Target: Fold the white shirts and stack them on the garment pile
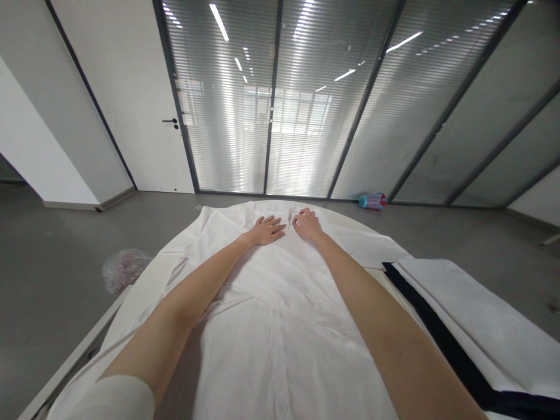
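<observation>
A white shirt [271, 286] with a button placket lies spread over the table, one sleeve reaching out to the right. My left hand [266, 230] rests flat on the far part of the shirt, fingers stretched toward the right. Just beside it, my right hand [307, 224] has its fingers bent and drawn together on the cloth near a small dark slit or fold. The fingertips seem to pinch the fabric there, though the pinched bit is mostly hidden. Creases run across the shirt between my forearms.
Folded white and dark navy cloths [476, 315] lie at the table's right side. The pale table [149, 286] has a rounded far edge. On the floor are a crumpled clear plastic bag [125, 269] and a blue-and-red package [373, 201]. Glass partitions and a white door [131, 99] stand beyond.
</observation>
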Demonstrator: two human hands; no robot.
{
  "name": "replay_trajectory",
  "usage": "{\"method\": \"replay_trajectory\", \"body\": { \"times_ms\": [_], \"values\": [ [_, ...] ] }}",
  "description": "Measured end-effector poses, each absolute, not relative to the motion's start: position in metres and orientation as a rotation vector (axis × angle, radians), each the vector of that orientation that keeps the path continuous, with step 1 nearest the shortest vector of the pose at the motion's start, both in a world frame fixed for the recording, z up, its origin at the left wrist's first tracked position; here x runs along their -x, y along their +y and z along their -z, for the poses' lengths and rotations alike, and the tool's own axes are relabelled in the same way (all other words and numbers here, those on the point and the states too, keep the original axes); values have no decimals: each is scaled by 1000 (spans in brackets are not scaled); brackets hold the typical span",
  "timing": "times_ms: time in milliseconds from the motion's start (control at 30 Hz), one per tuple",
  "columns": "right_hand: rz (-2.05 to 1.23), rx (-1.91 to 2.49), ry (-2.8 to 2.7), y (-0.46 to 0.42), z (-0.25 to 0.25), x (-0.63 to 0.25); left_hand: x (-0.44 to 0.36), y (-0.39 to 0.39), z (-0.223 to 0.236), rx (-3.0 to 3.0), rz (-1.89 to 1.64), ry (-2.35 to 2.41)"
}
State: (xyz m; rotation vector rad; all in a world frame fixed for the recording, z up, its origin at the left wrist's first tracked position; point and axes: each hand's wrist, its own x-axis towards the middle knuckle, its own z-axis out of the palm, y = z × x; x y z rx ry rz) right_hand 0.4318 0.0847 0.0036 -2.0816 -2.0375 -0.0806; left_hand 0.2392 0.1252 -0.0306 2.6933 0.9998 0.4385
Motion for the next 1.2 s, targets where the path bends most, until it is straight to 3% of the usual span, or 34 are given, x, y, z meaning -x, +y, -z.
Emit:
{"method": "replay_trajectory", "body": {
  "times_ms": [200,400,667,1033,1200],
  "values": [
    [183,2025,-2000,81,1,-431,-238,123,29,-2682,-398,1028],
    [254,1889,-2121,87,11,-411,-218,135,25,-2747,-695,1123],
    [-220,2127,-2268,105,23,-394,-183,148,28,-2632,-352,1667],
    [-169,2117,-2226,105,27,-395,-151,149,23,-2452,-439,1932],
    [-123,2109,-2211,103,29,-395,-137,158,6,-2395,-484,1832]
  ]
}}
